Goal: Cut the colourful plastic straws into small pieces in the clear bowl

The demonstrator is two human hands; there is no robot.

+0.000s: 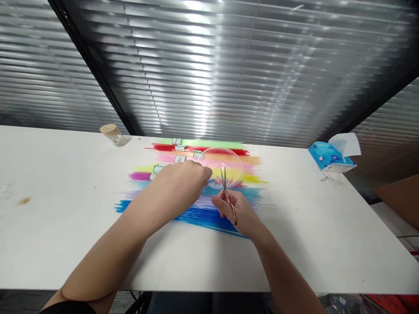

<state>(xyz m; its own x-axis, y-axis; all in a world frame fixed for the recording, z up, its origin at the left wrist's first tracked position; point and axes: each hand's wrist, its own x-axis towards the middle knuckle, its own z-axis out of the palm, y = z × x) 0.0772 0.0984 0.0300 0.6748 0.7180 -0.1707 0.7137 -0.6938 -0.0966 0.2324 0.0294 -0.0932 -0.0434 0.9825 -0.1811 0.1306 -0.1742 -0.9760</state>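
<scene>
My right hand (241,213) grips small scissors (224,188) with coppery handles. Their slim blades point away from me, slightly apart. My left hand (183,185) is pinched closed just left of the blades; whatever its fingertips hold is hidden. Just beyond both hands stands a clear round bowl (241,165), with small coloured bits (216,181) in it. Under and around them lie bundles of thin plastic sticks or tubes, sorted by colour: blue (204,219) nearest me, red (240,152) and green (212,143) at the back. Several bundles carry printed paper bands (180,159).
A glass jar (118,138) with a wooden lid stands at the back left of the white table (65,209). A blue tissue pack (327,156) sits at the right. Slatted blinds (203,69) rise behind the table, and a cardboard box (401,196) is beyond its right edge.
</scene>
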